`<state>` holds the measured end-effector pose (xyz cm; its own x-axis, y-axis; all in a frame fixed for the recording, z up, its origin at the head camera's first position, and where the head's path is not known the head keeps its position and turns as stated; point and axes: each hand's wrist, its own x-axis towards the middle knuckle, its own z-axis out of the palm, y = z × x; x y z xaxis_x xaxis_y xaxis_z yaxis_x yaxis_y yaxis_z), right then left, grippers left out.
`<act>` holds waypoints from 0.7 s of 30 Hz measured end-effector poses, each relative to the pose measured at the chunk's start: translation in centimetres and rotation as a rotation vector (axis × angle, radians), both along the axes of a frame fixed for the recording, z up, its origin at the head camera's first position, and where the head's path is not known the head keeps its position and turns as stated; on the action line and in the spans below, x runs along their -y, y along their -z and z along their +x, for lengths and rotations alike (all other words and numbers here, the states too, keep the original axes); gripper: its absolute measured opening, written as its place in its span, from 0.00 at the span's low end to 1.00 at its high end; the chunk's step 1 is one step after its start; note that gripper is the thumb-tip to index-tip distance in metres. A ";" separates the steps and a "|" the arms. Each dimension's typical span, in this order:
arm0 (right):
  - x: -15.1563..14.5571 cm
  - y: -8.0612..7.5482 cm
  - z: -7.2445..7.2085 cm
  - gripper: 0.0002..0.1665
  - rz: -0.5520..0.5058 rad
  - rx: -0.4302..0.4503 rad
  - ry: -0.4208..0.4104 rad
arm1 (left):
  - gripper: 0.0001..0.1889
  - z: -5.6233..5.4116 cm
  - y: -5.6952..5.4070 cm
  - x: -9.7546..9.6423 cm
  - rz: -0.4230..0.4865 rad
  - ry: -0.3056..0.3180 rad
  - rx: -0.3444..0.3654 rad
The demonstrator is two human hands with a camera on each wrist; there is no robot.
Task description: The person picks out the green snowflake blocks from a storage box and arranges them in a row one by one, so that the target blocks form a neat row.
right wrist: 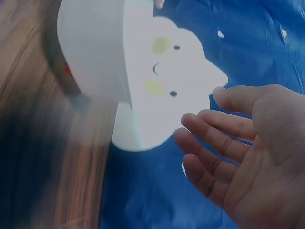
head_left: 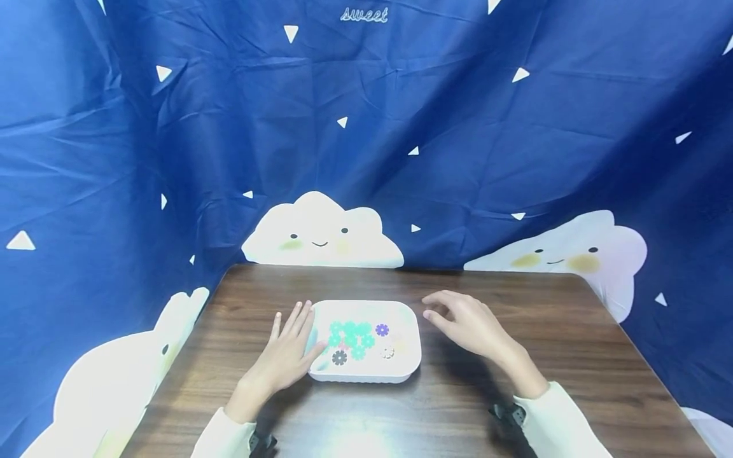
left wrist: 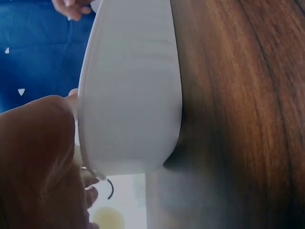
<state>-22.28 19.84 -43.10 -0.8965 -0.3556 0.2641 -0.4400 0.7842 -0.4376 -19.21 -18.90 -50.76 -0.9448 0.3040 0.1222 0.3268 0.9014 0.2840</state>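
The flower pieces you can see, in a loose cluster, all lie inside the white tray (head_left: pixel 405 366) on the wooden table (head_left: pixel 584 356): teal flowers (head_left: pixel 350 327) toward its left half, a black flower (head_left: pixel 340 357) near the front, a purple flower (head_left: pixel 382 330) and a white flower (head_left: pixel 387 352) farther right. Your left hand (head_left: pixel 286 357) spreads wide at the tray's left side, thumb over the rim. Your right hand (head_left: pixel 468 323) hangs beside the right end, fingers loosely bent, holding nothing. The work seems at a start or a pause; which, you cannot tell.
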 end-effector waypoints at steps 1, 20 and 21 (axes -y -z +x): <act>0.5 -0.1 -0.1 0.16 -0.001 0.009 -0.014 | 0.43 0.0 0.0 0.0 0.003 0.002 0.005; 8.2 -1.7 -3.5 0.09 0.059 0.076 -0.283 | 0.40 0.0 0.5 -0.3 0.048 0.037 -0.068; 8.5 -1.8 -3.7 0.09 0.060 0.083 -0.293 | 0.40 0.1 0.5 -0.3 0.049 0.040 -0.073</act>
<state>-25.96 11.33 -41.35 -0.7710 -0.6152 0.1646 -0.6160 0.6546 -0.4383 -19.15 -18.56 -51.22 -0.9199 0.3337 0.2062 0.3841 0.8728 0.3010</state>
